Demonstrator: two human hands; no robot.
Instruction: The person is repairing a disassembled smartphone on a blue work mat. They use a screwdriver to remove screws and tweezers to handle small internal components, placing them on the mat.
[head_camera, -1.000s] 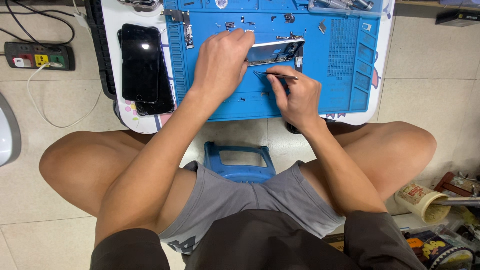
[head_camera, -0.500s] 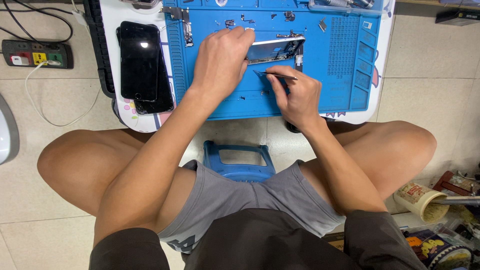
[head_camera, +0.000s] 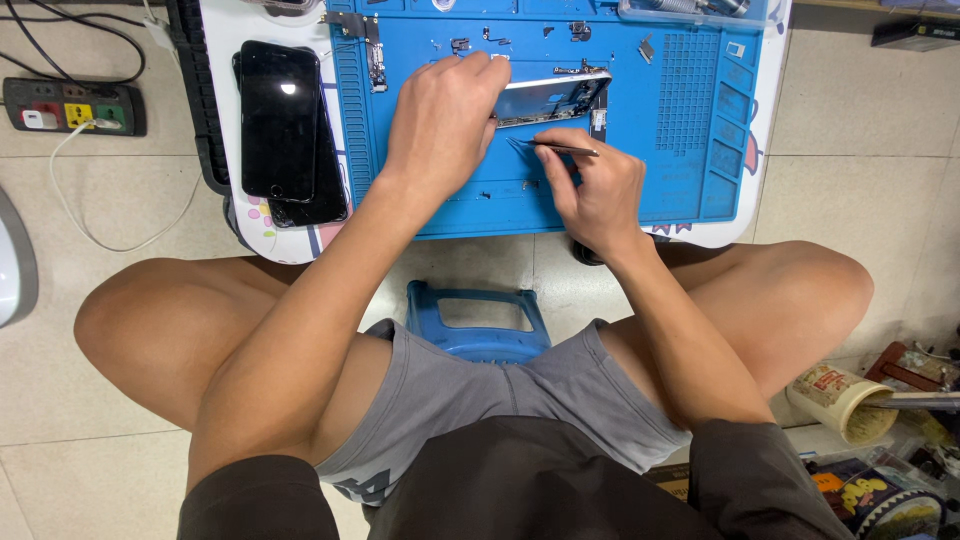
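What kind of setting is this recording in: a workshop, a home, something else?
Probably an informal phone-repair spot set up on a tiled floor: a blue repair mat on a low table, strewn with small parts, an opened phone frame under the left hand, and tweezers in the right hand.

Two black phones (head_camera: 285, 125) lie stacked at the bench's left edge; a power strip (head_camera: 72, 106) and blue stool (head_camera: 478, 320) sit on the floor.

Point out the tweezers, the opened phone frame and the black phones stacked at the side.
tweezers (head_camera: 563, 149), head view, on the middle of the shaft.
opened phone frame (head_camera: 548, 97), head view, on its interior.
black phones (head_camera: 280, 118), head view, on the top screen.
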